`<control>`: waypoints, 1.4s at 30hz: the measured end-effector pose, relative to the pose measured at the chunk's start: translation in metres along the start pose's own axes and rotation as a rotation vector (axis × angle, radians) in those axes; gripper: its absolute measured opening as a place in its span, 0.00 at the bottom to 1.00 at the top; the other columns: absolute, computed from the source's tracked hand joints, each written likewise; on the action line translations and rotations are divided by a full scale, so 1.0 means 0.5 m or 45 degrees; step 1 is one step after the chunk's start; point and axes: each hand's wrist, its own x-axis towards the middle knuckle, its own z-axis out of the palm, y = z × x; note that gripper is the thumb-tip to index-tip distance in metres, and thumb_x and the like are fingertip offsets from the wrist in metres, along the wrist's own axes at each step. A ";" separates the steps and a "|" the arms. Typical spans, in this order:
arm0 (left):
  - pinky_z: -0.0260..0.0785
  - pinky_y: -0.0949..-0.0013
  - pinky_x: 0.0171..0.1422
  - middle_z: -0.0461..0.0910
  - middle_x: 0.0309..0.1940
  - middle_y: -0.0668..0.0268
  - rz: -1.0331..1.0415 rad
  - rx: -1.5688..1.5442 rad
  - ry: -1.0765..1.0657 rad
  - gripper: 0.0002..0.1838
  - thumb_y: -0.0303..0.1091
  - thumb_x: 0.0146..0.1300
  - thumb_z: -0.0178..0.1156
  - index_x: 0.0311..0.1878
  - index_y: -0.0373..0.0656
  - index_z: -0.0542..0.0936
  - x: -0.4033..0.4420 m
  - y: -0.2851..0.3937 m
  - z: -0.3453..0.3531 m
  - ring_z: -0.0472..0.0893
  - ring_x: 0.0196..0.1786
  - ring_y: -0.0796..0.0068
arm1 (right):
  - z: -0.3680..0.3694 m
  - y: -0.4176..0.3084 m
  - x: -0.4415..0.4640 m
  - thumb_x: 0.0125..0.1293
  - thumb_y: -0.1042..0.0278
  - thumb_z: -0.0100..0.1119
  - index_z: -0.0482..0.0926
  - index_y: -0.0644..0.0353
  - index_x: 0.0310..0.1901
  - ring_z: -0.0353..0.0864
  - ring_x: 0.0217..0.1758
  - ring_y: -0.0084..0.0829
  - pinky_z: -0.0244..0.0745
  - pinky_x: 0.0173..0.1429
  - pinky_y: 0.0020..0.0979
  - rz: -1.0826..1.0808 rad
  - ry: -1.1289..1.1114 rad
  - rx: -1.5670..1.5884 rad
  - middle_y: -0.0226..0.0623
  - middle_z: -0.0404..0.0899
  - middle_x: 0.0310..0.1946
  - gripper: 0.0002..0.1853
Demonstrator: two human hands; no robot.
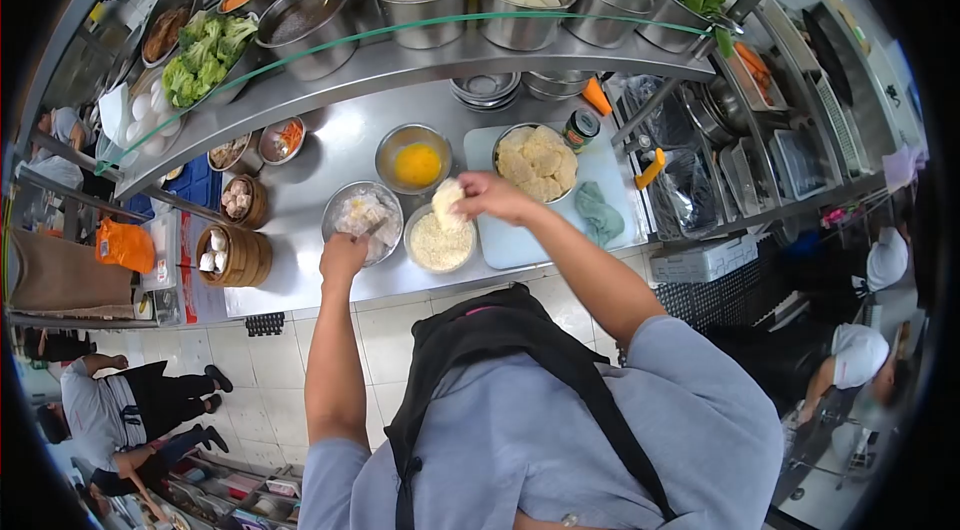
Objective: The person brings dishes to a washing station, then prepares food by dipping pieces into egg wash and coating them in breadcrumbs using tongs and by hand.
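My left hand [343, 258] is closed around a metal utensil [376, 227], whose tip rests in a steel bowl [333, 207] of whitish, wet filling [362, 210]. The utensil's exact kind is hard to make out. My right hand [492, 198] pinches a pale, crumb-coated patty [448, 202] above a bowl of breadcrumbs [440, 244]. Behind them stands a steel bowl with beaten egg [417, 165]. Several coated patties [537, 162] fill a round container to the right, on a white cutting board [500, 248].
A green cloth [598, 215] and a dark jar [580, 130] lie right of the patties. Bamboo steamers [246, 260] stand left. Overhead runs a steel shelf [420, 70] with metal tubs and a glass edge. Co-workers [110, 410] are at both sides.
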 end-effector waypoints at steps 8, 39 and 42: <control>0.76 0.51 0.59 0.87 0.45 0.47 -0.024 -0.013 0.003 0.24 0.54 0.64 0.61 0.45 0.42 0.90 -0.006 0.006 0.000 0.86 0.52 0.45 | -0.266 -0.116 -0.016 0.62 0.70 0.72 0.77 0.58 0.44 0.81 0.41 0.20 0.78 0.42 0.25 0.101 0.232 -0.373 0.28 0.81 0.38 0.13; 0.76 0.52 0.60 0.87 0.45 0.47 -0.062 -0.001 0.001 0.25 0.56 0.64 0.62 0.46 0.44 0.90 0.009 -0.012 0.027 0.85 0.52 0.45 | -0.318 -0.047 -0.008 0.57 0.76 0.57 0.82 0.61 0.42 0.82 0.51 0.52 0.78 0.55 0.48 -0.449 0.186 -1.712 0.44 0.80 0.46 0.11; 0.77 0.52 0.58 0.88 0.44 0.49 -0.071 0.018 -0.035 0.24 0.57 0.63 0.62 0.45 0.44 0.90 -0.005 -0.011 -0.008 0.86 0.51 0.46 | -0.302 -0.047 -0.018 0.59 0.75 0.56 0.83 0.60 0.47 0.82 0.54 0.50 0.78 0.56 0.46 -0.514 0.307 -1.615 0.45 0.81 0.49 0.14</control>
